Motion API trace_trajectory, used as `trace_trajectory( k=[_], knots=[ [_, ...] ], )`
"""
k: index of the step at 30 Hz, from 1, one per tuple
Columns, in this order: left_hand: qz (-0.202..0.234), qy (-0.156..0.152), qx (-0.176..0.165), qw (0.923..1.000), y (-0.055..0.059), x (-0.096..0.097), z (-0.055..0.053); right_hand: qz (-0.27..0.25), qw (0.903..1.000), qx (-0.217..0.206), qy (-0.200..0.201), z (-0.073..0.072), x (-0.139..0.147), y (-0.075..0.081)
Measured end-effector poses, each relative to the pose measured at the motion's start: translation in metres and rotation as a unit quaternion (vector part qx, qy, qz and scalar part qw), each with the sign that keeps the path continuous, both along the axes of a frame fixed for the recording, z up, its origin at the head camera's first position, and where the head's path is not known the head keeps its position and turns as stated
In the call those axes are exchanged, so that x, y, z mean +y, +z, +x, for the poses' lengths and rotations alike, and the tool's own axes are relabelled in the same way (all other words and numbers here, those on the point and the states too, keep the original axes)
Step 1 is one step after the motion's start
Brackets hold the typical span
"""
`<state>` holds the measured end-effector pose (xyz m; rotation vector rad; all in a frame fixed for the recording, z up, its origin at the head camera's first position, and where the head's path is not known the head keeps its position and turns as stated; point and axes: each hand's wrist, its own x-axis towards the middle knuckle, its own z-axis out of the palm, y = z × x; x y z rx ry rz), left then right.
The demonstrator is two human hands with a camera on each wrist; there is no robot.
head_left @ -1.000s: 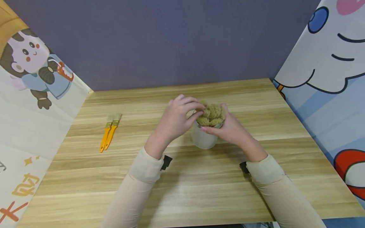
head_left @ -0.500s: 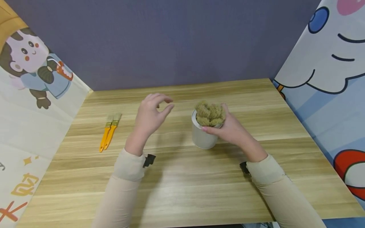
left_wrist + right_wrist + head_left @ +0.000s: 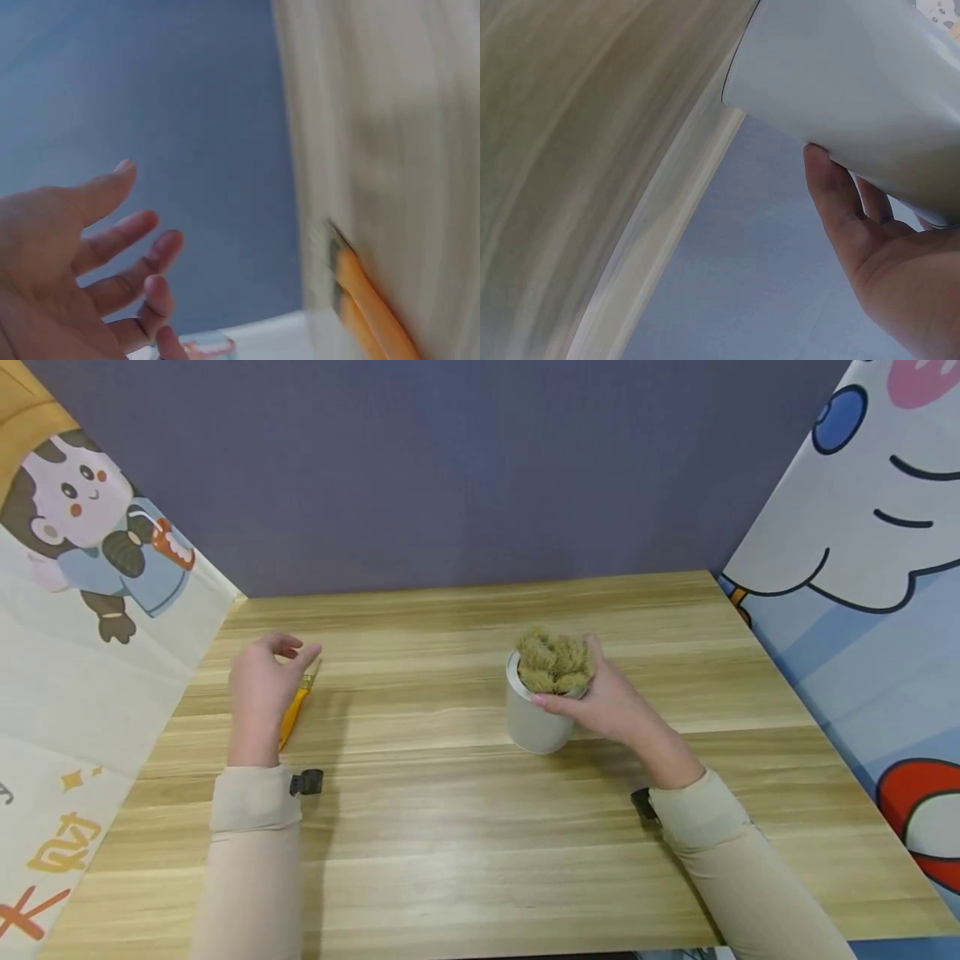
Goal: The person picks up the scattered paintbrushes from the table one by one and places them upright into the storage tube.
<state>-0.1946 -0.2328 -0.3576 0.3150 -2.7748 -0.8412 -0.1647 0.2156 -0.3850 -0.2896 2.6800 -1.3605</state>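
A white cylindrical pot (image 3: 536,724) stands on the table, topped by a bushy, yellow-green dried tuft (image 3: 553,662). My right hand (image 3: 613,702) grips the pot near its rim from the right side. In the right wrist view, fingers press along the smooth wall of the pot (image 3: 840,82). My left hand (image 3: 264,683) hovers over two flat paintbrushes with orange handles (image 3: 293,717), hiding most of one in the head view. Nothing is between the loosely bent fingers of the left hand (image 3: 90,274) in its wrist view; both brush handles (image 3: 373,309) lie below, apart from it.
The wood-grain table (image 3: 450,827) meets a dark blue-grey partition (image 3: 472,477) at the back. Printed cartoon panels flank it, one on the left (image 3: 45,693) and one on the right (image 3: 862,652).
From the dried tuft, my left hand has moved left across the table to above the paintbrushes. My right hand stays on the pot, which has not moved.
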Motion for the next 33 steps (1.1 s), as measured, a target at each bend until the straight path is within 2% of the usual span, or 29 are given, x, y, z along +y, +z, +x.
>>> trace_trajectory(
  k=[7,14,21,29,33],
  knots=[
    [-0.057,-0.015,-0.080,0.9951,-0.021,-0.031,-0.002,0.006,1.0000,0.003,-0.001,0.001,0.000,0.000],
    [-0.096,-0.020,-0.153,0.9834,-0.033,-0.056,-0.008,0.002,1.0000,0.002,0.004,0.000,0.000,0.000],
    [-0.081,-0.037,-0.211,0.9734,-0.040,-0.075,-0.013,-0.002,1.0000,0.004,0.008,0.000,0.000,0.001],
    [-0.105,-0.039,-0.211,0.9709,-0.042,-0.083,-0.018,-0.009,0.9999,0.002,0.007,0.001,0.000,0.002],
    [-0.100,-0.038,-0.196,0.9747,-0.043,-0.083,-0.021,-0.005,1.0000,-0.001,0.008,0.001,-0.001,0.002]
  ],
)
